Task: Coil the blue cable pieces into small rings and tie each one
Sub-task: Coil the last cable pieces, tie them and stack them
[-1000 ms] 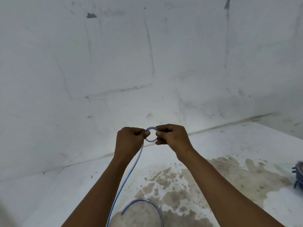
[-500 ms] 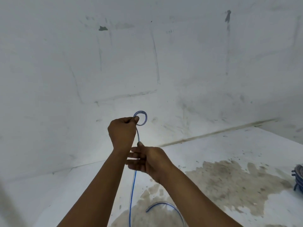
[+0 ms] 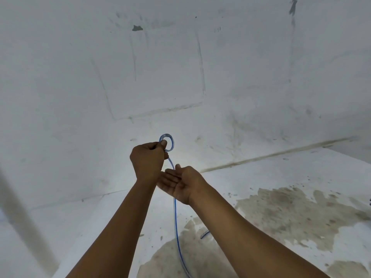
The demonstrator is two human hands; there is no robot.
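White, scuffed wall fills most of the view, meeting a pale floor along a dirty seam; brownish damp stains spread over the floor to the right of the arms. High on the wall, up and left of the cable ring, a small dark chip marks the paint, with faint lines of a patched rectangle below it.

Taking the small blue ring as the landmark: just left of and below it is the left hand, fingers curled, thumb and forefinger pinching the ring's lower left edge so the coil stands up above the fist. From the ring the rest of the blue cable runs down, passing between the two forearms toward the bottom edge of the view. Below and slightly right of the ring, the right hand is spread, palm turned up, fingers straight and pointing left toward the left wrist; the cable passes behind it, and whether it touches the strand cannot be told. Farther down and right of the ring, a short bit of blue cable shows beside the right forearm.
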